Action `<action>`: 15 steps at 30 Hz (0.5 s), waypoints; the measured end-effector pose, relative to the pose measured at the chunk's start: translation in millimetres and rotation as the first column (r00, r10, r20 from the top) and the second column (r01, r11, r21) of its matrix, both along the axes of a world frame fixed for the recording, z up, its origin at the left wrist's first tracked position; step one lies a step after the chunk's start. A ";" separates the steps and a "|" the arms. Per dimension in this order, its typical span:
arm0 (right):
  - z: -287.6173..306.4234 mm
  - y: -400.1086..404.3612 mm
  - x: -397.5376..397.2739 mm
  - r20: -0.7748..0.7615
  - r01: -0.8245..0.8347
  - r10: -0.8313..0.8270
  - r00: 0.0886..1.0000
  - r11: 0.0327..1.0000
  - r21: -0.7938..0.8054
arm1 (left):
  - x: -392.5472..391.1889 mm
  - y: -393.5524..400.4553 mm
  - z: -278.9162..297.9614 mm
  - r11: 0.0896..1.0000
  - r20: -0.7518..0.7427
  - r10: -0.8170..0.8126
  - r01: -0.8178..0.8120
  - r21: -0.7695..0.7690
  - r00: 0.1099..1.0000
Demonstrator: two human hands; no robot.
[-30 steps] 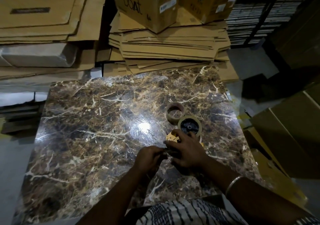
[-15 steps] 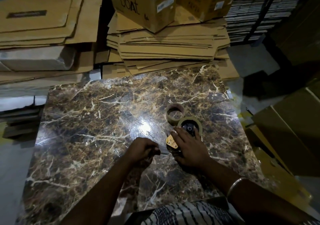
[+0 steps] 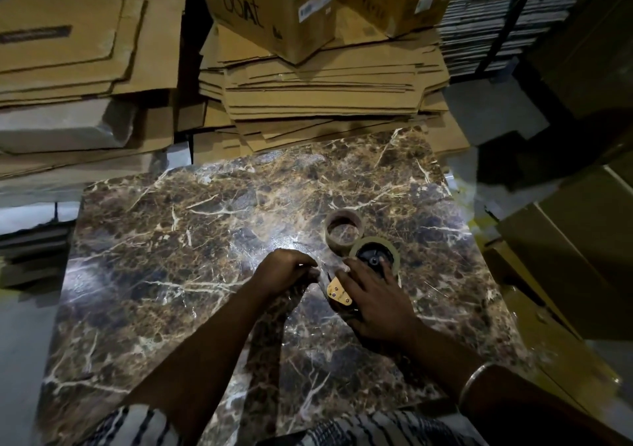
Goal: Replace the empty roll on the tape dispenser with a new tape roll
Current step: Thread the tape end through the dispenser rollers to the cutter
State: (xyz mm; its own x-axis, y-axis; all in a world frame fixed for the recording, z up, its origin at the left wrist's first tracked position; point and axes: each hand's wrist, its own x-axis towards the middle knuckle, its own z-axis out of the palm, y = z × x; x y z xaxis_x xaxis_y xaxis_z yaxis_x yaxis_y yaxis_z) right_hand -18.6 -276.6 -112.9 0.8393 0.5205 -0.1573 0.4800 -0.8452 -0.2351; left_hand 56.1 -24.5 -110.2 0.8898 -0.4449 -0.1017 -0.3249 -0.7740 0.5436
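Clear tape is pinched in the left hand [image 3: 286, 270], just left of the dispenser [image 3: 342, 296]; the dispenser is pinned flat by the right hand [image 3: 373, 303], fingers spread.

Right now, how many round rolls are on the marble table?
2. A bare brown cardboard roll lies flat alone; just beside it, a tan tape roll sits on the dispenser under the right hand.

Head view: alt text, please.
Both hands work a tape dispenser lying on a marble table: right hand holds it down, left hand pinches beside it. An empty roll sits just behind.
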 end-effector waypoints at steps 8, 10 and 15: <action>3.1 1.6 -1.4 0.028 0.020 -0.021 0.999 1.000 0.017 | 18.5 -1.6 -0.7 0.974 0.061 -0.038 0.023 0.227 0.997; 3.4 1.9 -2.3 0.042 0.023 -0.024 0.999 0.999 0.023 | 25.0 -9.6 3.5 0.945 -0.001 -0.080 0.076 0.318 0.997; 0.4 0.9 -3.4 0.061 0.017 -0.018 0.998 0.999 0.027 | 42.2 -27.9 9.3 0.893 -0.222 -0.128 0.210 0.398 0.967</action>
